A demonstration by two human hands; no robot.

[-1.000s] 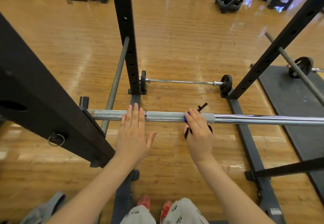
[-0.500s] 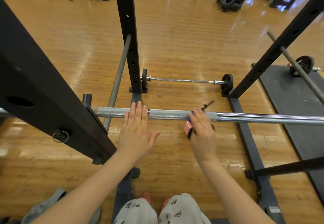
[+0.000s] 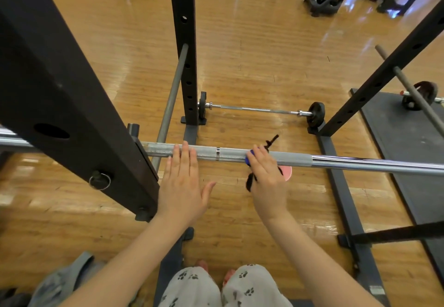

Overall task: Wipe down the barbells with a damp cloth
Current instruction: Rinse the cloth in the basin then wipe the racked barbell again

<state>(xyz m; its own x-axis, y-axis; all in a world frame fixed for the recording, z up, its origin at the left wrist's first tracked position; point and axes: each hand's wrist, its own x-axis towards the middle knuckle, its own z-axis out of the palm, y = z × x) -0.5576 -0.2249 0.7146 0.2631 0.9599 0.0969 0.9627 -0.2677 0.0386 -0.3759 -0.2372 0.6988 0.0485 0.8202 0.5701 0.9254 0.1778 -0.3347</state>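
Two hands on a barbell in a black rack.

The long silver barbell (image 3: 336, 161) lies across the black rack (image 3: 72, 104), level, above the wooden floor (image 3: 240, 42). The left hand (image 3: 181, 181) is flat and open, with straight fingers lying on top of the bar and the thumb sticking out to the side. The right hand (image 3: 266, 177) presses a small cloth (image 3: 249, 156) against the bar. The cloth shows blue at the fingertips and pink (image 3: 286, 173) under the hand, with a black string (image 3: 271, 142) poking up past the bar. The right fingers bend over the cloth and hold it. A second, smaller barbell (image 3: 259, 109) with black plates lies on the floor farther away. Gray pants with paw prints (image 3: 245, 280) show at the bottom.
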